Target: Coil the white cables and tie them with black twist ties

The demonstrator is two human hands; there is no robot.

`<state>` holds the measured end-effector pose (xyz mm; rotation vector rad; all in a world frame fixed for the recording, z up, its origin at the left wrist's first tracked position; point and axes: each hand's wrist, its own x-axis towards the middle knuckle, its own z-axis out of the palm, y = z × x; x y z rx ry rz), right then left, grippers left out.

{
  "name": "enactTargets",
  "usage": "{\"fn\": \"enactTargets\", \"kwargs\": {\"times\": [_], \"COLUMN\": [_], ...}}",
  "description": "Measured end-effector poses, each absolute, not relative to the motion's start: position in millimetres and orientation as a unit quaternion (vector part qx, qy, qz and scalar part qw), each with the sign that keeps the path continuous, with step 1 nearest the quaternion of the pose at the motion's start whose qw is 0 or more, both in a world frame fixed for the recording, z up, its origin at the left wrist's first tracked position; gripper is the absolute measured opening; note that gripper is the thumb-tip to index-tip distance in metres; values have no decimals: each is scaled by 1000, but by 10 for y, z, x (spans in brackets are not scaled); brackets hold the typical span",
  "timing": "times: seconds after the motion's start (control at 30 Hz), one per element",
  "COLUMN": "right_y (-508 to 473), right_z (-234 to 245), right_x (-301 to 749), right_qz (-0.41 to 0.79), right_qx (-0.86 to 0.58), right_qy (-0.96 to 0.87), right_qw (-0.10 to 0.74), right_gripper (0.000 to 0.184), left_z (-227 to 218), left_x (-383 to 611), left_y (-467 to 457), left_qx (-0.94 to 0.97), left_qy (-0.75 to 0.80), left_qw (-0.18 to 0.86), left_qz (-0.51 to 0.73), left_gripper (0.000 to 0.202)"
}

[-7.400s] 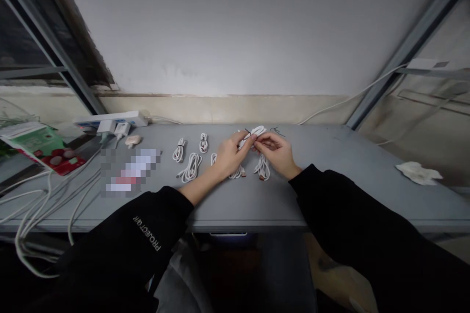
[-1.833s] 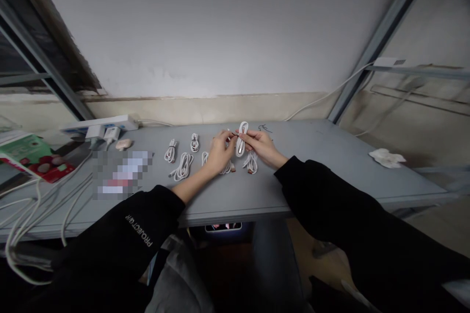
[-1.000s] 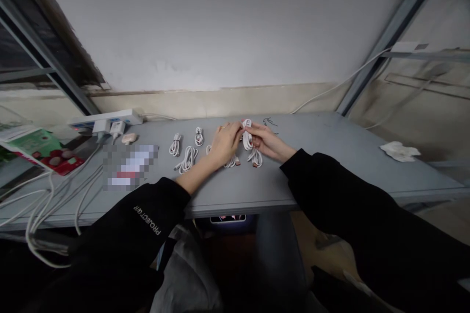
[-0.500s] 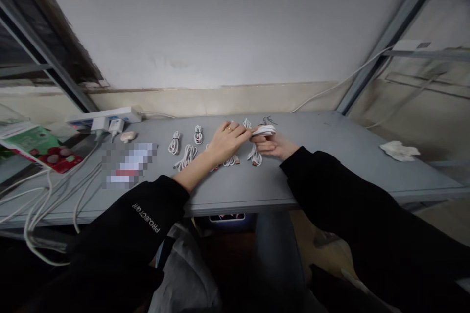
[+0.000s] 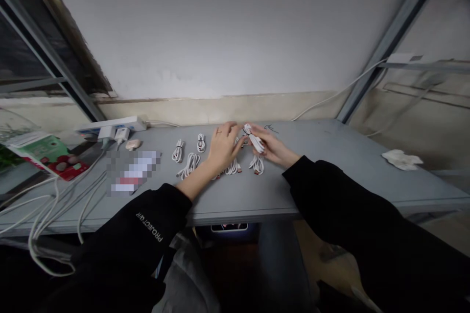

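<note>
Right hand [image 5: 274, 147]: fingers closed around a white cable bundle [image 5: 256, 143], thumb along the upper side, the other fingers behind and beneath. Bundle slants, its far end poking out past the fingertips toward the left hand [image 5: 222, 149], its near end dropping below the right fingers. A black tie [image 5: 247, 132] crosses it close to the far end, just ahead of the right fingertips.

Left hand: palm down, fingers loosely bent, thumb parted from them, a gap between; grip appears free. Its tips point at the tied end, very near (touching or not, cannot tell). Ring [image 5: 219, 131] on one finger.

Around the fingers: a coiled cable [image 5: 257, 165] lies on the grey desk [image 5: 330, 156] just below the right fingers, and another coil [image 5: 232, 167] sits below the left thumb, partly covered by that hand. Left of the left fingers, three more: a tied coil [image 5: 178, 151], a smaller coil [image 5: 200, 143] and a looser coil [image 5: 189, 166]. Thin dark strands [image 5: 271, 128] lie beyond the right knuckles.
</note>
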<state>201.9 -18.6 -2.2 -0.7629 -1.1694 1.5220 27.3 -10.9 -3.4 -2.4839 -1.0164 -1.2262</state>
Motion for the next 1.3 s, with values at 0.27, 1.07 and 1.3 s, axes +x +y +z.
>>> {"fn": "enactTargets", "kwargs": {"times": [0.27, 1.07, 1.3], "right_y": [-82, -10, 59], "right_z": [-218, -256, -388], "right_x": [1975, 2026, 2061], "right_qz": [484, 462, 283], "right_qx": [-351, -377, -439], "right_qy": [-511, -527, -610], "right_qw": [617, 605, 596], "right_gripper": [55, 73, 45], "left_z": [-19, -127, 30], "left_x": [273, 204, 86], "left_y": [-170, 35, 106], "left_qx": [-871, -823, -796], "left_qy": [-305, -304, -491], "left_qw": [3, 18, 48], "left_qz": [-386, -480, -350], "left_gripper": [36, 9, 9]}}
